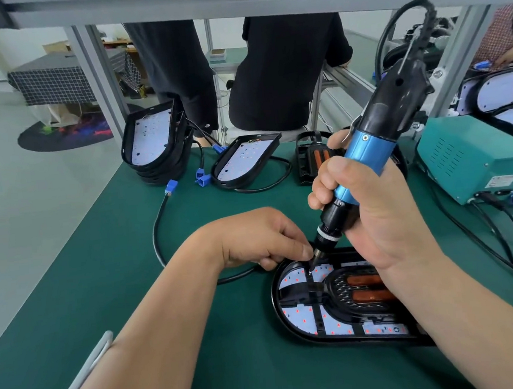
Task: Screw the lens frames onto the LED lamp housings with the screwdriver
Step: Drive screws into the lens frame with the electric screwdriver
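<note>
**A:** Right hand (384,214) wraps round the blue screwdriver (366,153), which is tilted, bit tip down on the black lens frame (304,297).

**B:** And the left hand (262,240)?

**A:** Fingers curled, thumb and forefinger pinching the bit just above the tip.

**B:** The LED lamp housing (275,301)?

**A:** Flat on the green table (131,267), close in front, frame seated in it. More housings (151,138) stand stacked at the far edge.

Dark green table (100,270) all round. The screwdriver (367,159) shows a bright blue barrel between black ends. Near lamp housing (275,304): black rim, pale board (296,313) dotted red, two orange-brown bars (365,279). Teal box (469,157) right, blue plugs (171,187) beyond, dark cloth (53,78) far left, checked white.
</note>
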Demonstrator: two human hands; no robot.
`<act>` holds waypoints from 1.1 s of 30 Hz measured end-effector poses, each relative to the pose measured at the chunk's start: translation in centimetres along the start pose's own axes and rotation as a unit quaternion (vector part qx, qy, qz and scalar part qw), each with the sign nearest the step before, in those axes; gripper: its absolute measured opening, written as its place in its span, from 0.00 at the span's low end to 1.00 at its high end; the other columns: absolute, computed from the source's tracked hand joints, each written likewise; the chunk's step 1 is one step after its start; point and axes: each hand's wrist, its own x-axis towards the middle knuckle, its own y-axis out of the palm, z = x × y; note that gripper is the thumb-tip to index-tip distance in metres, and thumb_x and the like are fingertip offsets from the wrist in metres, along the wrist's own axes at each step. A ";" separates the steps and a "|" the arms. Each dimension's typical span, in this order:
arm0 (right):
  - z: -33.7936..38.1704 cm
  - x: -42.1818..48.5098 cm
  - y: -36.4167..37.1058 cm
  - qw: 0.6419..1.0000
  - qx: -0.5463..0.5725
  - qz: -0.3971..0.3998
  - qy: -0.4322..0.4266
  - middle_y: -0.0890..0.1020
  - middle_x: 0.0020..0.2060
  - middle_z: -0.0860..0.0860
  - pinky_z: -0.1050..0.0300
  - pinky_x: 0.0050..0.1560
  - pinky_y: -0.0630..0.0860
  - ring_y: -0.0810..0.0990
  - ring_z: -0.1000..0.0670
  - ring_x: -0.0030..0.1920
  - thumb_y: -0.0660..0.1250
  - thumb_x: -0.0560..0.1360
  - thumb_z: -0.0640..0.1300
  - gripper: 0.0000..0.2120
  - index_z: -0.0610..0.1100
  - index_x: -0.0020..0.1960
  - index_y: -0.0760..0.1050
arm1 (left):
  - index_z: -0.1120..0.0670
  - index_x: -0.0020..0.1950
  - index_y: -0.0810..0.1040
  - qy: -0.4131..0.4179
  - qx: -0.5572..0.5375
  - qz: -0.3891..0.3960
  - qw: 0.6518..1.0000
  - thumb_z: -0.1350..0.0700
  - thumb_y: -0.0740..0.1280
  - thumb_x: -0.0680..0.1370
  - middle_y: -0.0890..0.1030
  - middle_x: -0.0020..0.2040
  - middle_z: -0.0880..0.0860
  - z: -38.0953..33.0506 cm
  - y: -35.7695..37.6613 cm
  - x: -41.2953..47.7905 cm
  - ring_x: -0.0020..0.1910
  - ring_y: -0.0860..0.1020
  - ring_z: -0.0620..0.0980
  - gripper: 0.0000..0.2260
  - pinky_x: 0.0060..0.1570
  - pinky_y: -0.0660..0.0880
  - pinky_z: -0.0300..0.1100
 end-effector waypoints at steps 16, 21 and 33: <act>0.0 0.1 -0.6 0.993 -0.004 0.111 0.047 0.71 0.35 0.46 0.46 0.44 0.77 0.72 0.45 0.34 0.71 0.72 0.42 0.10 0.51 0.51 0.76 | 0.50 0.38 0.84 -0.006 0.044 -0.017 0.999 0.57 0.73 0.81 0.70 0.30 0.49 -0.5 0.3 0.0 0.29 0.64 0.49 0.11 0.31 0.63 0.39; -0.1 0.1 -1.2 0.994 0.021 0.106 0.002 0.71 0.34 0.48 0.47 0.47 0.77 0.71 0.47 0.34 0.69 0.72 0.40 0.18 0.46 0.62 0.75 | 0.57 0.45 0.86 -0.004 0.036 -0.018 0.999 0.58 0.72 0.81 0.68 0.33 0.56 -0.3 0.2 -0.1 0.28 0.63 0.48 0.06 0.31 0.62 0.40; 0.1 0.7 -3.2 0.973 0.197 -0.114 -0.030 0.73 0.39 0.52 0.53 0.51 0.77 0.74 0.52 0.37 0.64 0.83 0.41 0.06 0.48 0.60 0.74 | 0.65 0.57 0.81 -0.008 -0.302 -0.087 0.949 0.71 0.55 0.84 0.77 0.39 0.54 -0.2 1.6 2.1 0.28 0.65 0.42 0.14 0.23 0.60 0.31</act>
